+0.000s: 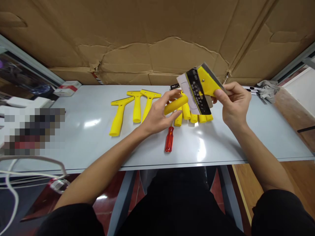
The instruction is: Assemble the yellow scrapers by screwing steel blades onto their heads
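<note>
Above the table I hold a yellow scraper (206, 83) in both hands. My left hand (161, 113) is closed around its handle, with the end pointing down to the left. My right hand (236, 103) pinches the wide head near the blade edge. A black-and-white printed card (193, 93) sits across the scraper between my hands; how it is fixed I cannot tell. Beneath, partly hidden by the hands and card, lie several more yellow scrapers (186, 113). A screwdriver with a red handle (169, 140) lies just below my left hand.
To the left, three yellow scrapers (117, 119) lie on the light grey table (81, 141). A small white and red box (67, 88) is at the back left corner, a grey cloth (268, 88) at the back right. Cardboard (157, 26) stands behind; white cables (12, 186) hang at lower left.
</note>
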A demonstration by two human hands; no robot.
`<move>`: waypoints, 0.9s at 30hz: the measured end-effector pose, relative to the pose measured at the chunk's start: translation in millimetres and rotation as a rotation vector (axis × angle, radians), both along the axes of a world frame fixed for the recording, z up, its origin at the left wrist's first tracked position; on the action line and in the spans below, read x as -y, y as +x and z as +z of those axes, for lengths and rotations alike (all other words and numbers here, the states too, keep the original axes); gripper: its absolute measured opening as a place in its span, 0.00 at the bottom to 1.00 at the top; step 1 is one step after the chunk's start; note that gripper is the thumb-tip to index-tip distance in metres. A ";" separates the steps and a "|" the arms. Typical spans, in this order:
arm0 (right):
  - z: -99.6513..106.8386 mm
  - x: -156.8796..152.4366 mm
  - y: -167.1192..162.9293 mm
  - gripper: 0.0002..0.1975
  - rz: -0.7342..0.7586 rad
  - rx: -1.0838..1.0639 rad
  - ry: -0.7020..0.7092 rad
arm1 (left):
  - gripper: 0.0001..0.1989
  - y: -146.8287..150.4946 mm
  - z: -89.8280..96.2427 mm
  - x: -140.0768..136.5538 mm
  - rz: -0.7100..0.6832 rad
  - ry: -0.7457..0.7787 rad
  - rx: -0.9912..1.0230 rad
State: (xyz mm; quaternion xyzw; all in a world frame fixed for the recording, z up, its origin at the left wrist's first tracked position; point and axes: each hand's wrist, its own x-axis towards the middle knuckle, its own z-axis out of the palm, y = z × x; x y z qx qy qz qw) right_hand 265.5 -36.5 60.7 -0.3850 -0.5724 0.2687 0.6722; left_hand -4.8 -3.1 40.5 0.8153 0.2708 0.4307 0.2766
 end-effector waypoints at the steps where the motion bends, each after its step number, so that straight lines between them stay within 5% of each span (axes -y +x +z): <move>1: -1.2 2.7 -4.0 0.23 -0.003 0.005 0.003 | 0.34 0.3 3.3 0.6 -0.015 -0.044 0.038; 7: -11.9 11.7 -21.2 0.20 0.039 0.085 0.002 | 0.39 2.7 11.3 -0.3 -0.104 -0.374 0.312; 12: -12.2 11.2 -17.3 0.19 -0.016 0.058 0.065 | 0.29 2.7 9.7 -4.0 -0.040 -0.303 0.303; 19: 9.0 2.7 -0.5 0.25 -0.037 -0.153 0.187 | 0.29 1.5 5.1 -13.2 -0.081 -0.379 0.293; 27: 17.9 -18.2 30.8 0.28 -0.128 -0.425 0.129 | 0.30 -3.0 7.0 -19.1 -0.024 -0.394 0.305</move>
